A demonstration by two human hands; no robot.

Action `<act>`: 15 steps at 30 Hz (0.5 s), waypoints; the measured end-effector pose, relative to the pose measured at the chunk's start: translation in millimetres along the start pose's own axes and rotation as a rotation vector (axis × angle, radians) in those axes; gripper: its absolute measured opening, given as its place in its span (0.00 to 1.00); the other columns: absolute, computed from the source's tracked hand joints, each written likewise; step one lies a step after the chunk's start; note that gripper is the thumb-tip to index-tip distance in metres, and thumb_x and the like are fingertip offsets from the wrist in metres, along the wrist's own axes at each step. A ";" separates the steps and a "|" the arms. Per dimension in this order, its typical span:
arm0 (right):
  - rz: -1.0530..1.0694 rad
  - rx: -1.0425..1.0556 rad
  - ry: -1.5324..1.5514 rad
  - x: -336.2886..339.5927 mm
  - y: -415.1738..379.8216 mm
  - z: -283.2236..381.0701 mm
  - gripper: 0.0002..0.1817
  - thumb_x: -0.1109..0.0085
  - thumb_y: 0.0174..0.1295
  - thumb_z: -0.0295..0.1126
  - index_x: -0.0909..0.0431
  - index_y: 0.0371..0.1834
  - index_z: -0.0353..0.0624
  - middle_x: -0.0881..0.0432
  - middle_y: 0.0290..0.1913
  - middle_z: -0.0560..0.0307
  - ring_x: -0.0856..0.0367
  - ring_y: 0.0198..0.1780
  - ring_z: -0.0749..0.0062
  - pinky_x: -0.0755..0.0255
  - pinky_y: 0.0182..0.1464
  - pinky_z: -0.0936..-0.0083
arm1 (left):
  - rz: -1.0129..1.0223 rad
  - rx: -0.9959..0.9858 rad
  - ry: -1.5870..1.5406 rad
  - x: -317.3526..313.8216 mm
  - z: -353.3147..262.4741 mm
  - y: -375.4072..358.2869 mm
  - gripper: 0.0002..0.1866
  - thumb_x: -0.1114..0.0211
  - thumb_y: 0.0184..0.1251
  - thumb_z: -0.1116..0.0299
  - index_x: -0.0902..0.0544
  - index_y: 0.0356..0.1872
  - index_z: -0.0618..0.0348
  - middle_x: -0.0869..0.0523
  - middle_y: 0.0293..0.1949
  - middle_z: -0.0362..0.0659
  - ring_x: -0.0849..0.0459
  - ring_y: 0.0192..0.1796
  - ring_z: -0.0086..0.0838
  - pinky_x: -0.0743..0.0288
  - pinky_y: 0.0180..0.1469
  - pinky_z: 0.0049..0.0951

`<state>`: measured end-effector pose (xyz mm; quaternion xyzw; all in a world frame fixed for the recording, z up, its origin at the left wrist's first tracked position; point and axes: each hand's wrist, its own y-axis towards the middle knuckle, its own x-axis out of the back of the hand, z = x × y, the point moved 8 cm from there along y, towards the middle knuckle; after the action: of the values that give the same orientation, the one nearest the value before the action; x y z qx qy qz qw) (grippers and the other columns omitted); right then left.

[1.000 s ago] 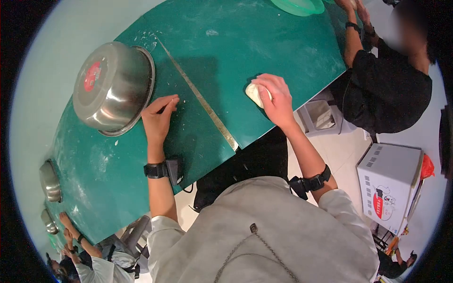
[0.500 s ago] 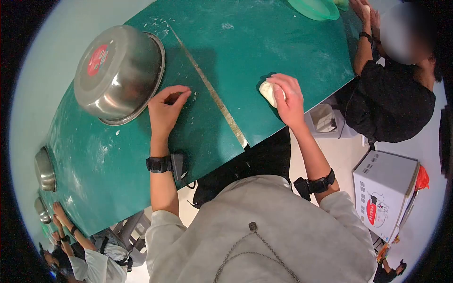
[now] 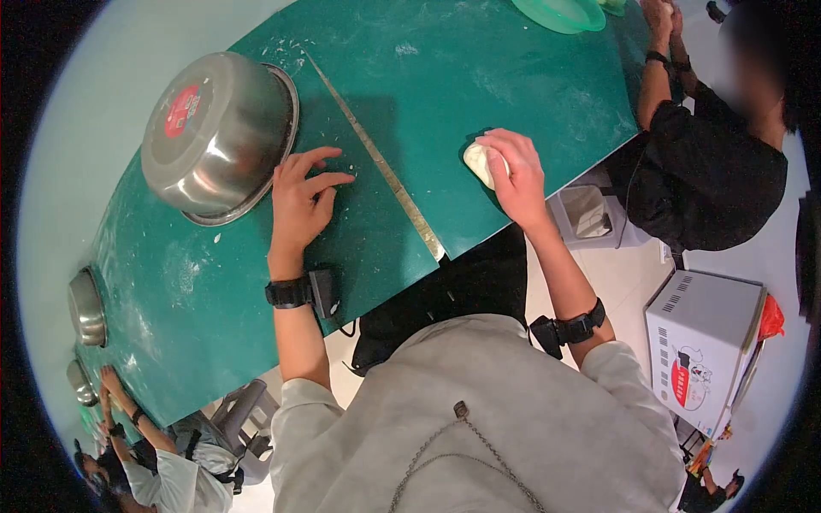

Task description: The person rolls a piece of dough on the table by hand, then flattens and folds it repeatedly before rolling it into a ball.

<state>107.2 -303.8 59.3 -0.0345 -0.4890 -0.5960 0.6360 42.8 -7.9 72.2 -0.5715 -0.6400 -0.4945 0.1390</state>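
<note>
A pale lump of dough [image 3: 481, 162] lies on the green table [image 3: 368, 256] right of the middle. Over its right side curls my right hand [image 3: 518, 181], the fingers wrapped on top and the thumb resting along the near face. My left hand [image 3: 301, 201] hovers over the table with its fingers spread and nothing between them. It is close to the rim of a large upturned steel bowl [image 3: 218, 137], which has a red label on its base. Small white crumbs are scattered near the left fingertips. The underside of the dough is hidden.
A seam [image 3: 389, 175] runs between the table sections. At the far right edge stands a green basin [image 3: 564, 15], beside a person in black [image 3: 701, 179]. Smaller steel bowls [image 3: 88, 308] and other people are at the left. A white box [image 3: 705, 350] stands at lower right.
My left hand's fingers have opened from a pinch into a spread. The right hand stays on the dough. The whole view has shifted slightly.
</note>
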 end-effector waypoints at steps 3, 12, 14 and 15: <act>0.008 -0.015 -0.015 -1.0 -0.9 -0.4 0.10 0.45 0.68 0.34 0.16 0.47 0.48 0.17 0.50 0.54 0.21 0.54 0.54 0.29 0.57 0.60 | 0.039 0.030 -0.002 -2.2 3.1 -1.9 0.18 0.40 0.47 0.78 0.08 0.36 0.46 0.15 0.55 0.35 0.20 0.51 0.33 0.33 0.58 0.36; 0.009 -0.012 -0.009 -1.0 -0.1 0.0 0.11 0.46 0.68 0.34 0.16 0.48 0.48 0.17 0.50 0.53 0.21 0.54 0.53 0.29 0.57 0.60 | 0.156 0.046 0.084 -10.9 4.9 -4.8 0.22 0.43 0.49 0.74 0.08 0.42 0.41 0.25 0.70 0.39 0.33 0.71 0.44 0.45 0.73 0.47; 0.008 -0.010 -0.008 -1.0 -0.3 -0.6 0.11 0.45 0.68 0.34 0.16 0.48 0.48 0.17 0.50 0.53 0.21 0.54 0.53 0.29 0.57 0.60 | 0.141 0.052 0.143 -10.0 4.5 -4.4 0.22 0.43 0.50 0.74 0.08 0.43 0.40 0.25 0.70 0.39 0.33 0.71 0.44 0.45 0.73 0.47; 0.007 -0.007 -0.006 -0.8 -0.7 -0.9 0.11 0.45 0.68 0.34 0.16 0.48 0.48 0.17 0.50 0.53 0.21 0.54 0.53 0.29 0.57 0.60 | 0.142 0.053 0.141 -10.9 4.3 -3.9 0.22 0.43 0.50 0.74 0.08 0.43 0.40 0.25 0.70 0.39 0.33 0.71 0.44 0.45 0.73 0.47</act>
<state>107.3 -304.0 57.8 -0.0404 -0.4886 -0.5953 0.6366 44.4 -10.5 60.2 -0.5754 -0.5994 -0.5052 0.2334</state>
